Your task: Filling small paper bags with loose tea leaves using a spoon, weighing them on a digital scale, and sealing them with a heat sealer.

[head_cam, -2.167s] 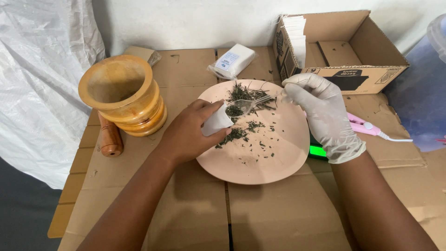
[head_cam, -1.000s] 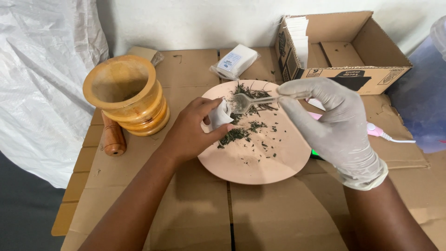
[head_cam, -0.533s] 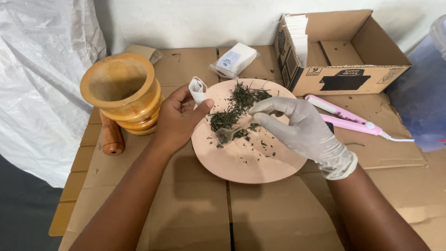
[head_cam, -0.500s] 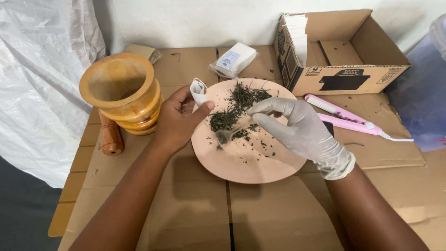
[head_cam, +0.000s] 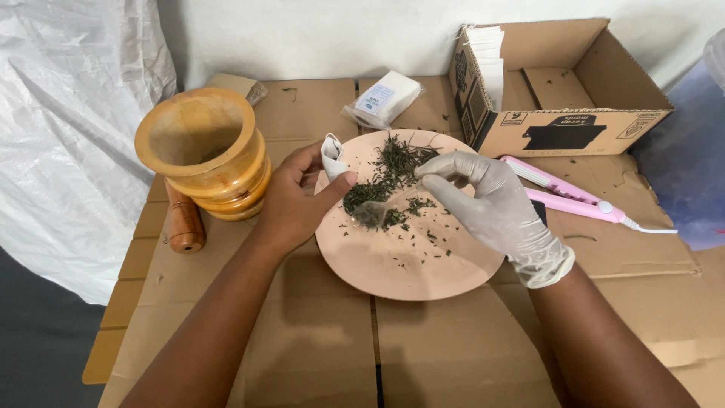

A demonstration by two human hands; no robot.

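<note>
Head view: we hold small white sachet [head_cam: 331,153] pinched in left hand [head_cam: 296,202] fingers at pink plate [head_cam: 408,261] rim.
Limp, light paper, best gripped by its top edge; gloved right hand [head_cam: 495,211] grips spoon [head_cam: 375,212] amid dried herbs [head_cam: 389,175].

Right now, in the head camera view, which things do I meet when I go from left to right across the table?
Wooden pestle → wooden mortar → small white bag in left hand → pink plate → gloved right hand → pink sealer tool.

flattened brown cardboard sheets [head_cam: 317,355] spread as the work surface, seams running from six toward twelve o'clock. plain white wall [head_cam: 317,34] along twelve o'clock, evenly lit by soft daylight. crinkled white plastic sheeting [head_cam: 68,143] draped from nine to eleven o'clock. dark grey floor [head_cam: 38,355] showing at seven o'clock. translucent bluish plastic container [head_cam: 691,181] at three o'clock.
</note>
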